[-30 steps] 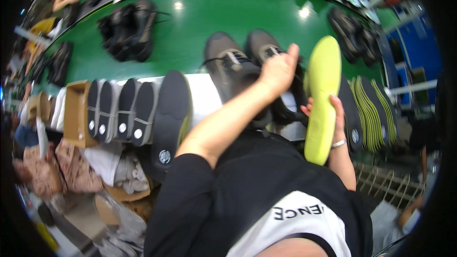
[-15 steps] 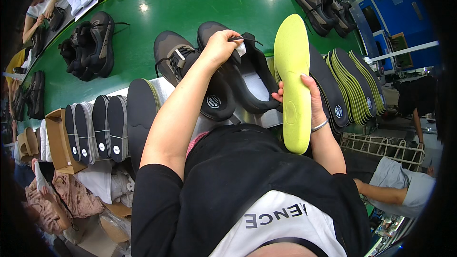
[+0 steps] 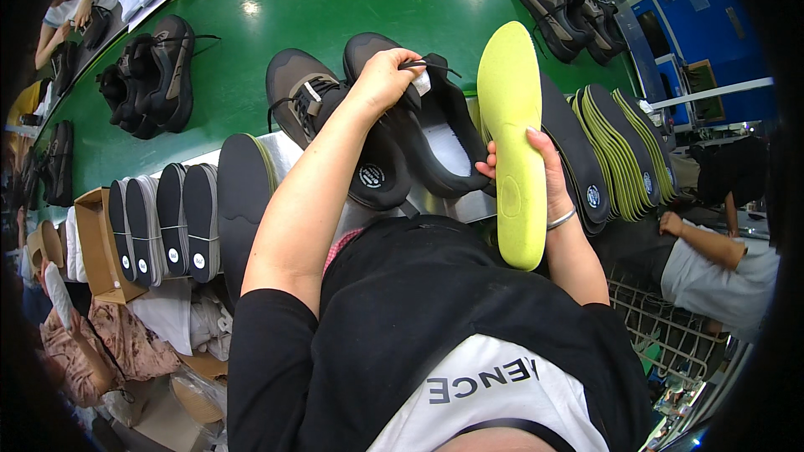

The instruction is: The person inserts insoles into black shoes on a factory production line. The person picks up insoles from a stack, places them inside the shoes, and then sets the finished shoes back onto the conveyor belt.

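My left hand is closed on the tongue and laces of a dark shoe, pulling its opening apart so the pale inner sole shows. My right hand grips a yellow-green insole near its middle, held upright just right of that shoe; its fingertips reach close to the shoe's collar. Left of my left wrist, partly behind my forearm, rests the matching brown and black shoe, with a dark insole showing inside at its heel.
Stacks of dark, yellow-green-edged insoles stand at right, and bundled insoles beside a cardboard box at left. More shoe pairs sit on the green surface, one at left, another at far right. Co-workers are around.
The view has shifted slightly, moving the bench things a little to the left. Both hands keep their holds. A person at the right has raised an arm.
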{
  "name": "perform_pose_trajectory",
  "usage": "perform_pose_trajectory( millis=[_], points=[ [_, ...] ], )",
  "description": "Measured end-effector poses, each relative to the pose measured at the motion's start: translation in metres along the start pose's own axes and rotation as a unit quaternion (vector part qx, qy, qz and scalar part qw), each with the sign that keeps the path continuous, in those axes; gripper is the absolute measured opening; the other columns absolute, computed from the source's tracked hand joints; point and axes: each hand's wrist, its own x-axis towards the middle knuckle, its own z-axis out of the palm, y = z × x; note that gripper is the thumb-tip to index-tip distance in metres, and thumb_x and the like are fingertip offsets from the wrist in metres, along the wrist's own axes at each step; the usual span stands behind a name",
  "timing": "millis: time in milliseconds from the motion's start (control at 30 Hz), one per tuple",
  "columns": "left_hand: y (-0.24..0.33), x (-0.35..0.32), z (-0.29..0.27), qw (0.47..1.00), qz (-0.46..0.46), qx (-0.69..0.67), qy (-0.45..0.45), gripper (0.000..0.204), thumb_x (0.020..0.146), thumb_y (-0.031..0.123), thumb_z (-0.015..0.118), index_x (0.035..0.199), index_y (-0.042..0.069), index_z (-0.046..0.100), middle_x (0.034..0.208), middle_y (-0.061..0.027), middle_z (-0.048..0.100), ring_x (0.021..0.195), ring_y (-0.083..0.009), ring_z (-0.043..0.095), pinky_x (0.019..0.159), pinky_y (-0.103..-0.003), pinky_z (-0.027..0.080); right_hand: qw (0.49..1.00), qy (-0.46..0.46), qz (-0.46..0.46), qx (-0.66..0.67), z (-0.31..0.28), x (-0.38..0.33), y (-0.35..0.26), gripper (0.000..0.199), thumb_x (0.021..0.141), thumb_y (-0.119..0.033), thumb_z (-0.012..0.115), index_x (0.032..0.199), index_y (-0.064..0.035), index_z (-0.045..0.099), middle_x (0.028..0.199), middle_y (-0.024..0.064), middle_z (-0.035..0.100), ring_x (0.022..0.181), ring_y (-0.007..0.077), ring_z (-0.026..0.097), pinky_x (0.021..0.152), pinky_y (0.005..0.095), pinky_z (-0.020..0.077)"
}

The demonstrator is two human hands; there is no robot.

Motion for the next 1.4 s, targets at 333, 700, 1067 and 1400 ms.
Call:
perform_pose_trajectory(
  millis=[333, 700, 1067, 1400],
  points=[
    [-0.002, -0.012, 0.016, 0.995, 0.02, 0.072, 0.061, 0.019, 0.079, 0.008, 0.056, 0.093, -0.003, 0.059, 0.081, -0.0068, 0.063, 0.075, -0.0114, 0.056, 0.07, -0.024, 0.043, 0.895, -0.034, 0.157, -0.416, 0.0, -0.044, -0.071, 0.021, 0.075, -0.021, 0.06, 0.07, -0.0004, 0.061, 0.057, 0.0005, 0.054, 0.05, 0.0054, 0.049, 0.047, 0.0196, 0.0367],
    [-0.014, -0.024, 0.026, 0.978, 0.135, 0.094, 0.127, 0.024, 0.073, 0.008, 0.051, 0.095, 0.003, 0.06, 0.088, -0.0162, 0.061, 0.084, -0.0299, 0.059, 0.074, -0.033, 0.045, 0.419, -0.07, -0.096, -0.9, 0.046, 0.069, 0.024, 0.023, 0.072, -0.016, 0.05, 0.08, 0.0005, 0.064, 0.093, 0.0198, 0.056, 0.076, 0.0297, 0.06, 0.066, 0.0377, 0.0483],
    [0.0, -0.033, 0.031, 0.973, 0.108, 0.127, 0.161, 0.018, 0.079, 0.016, 0.056, 0.092, 0.005, 0.061, 0.085, -0.0169, 0.061, 0.08, -0.0315, 0.059, 0.07, -0.035, 0.045, 0.459, -0.088, -0.018, -0.884, 0.026, -0.013, -0.018, 0.055, 0.062, -0.039, 0.063, 0.097, 0.0013, 0.051, 0.101, 0.0207, 0.048, 0.091, 0.0324, 0.052, 0.078, 0.0503, 0.0396],
    [0.003, -0.032, 0.029, 0.976, 0.074, 0.139, 0.149, 0.021, 0.078, 0.021, 0.058, 0.092, 0.005, 0.061, 0.086, -0.0146, 0.062, 0.081, -0.0299, 0.059, 0.071, -0.035, 0.045, 0.463, -0.088, -0.168, -0.866, 0.036, 0.003, -0.013, 0.024, 0.069, -0.024, 0.05, 0.063, -0.0039, 0.062, 0.062, 0.0164, 0.057, 0.063, 0.03, 0.059, 0.057, 0.0395, 0.0476]
  ],
)
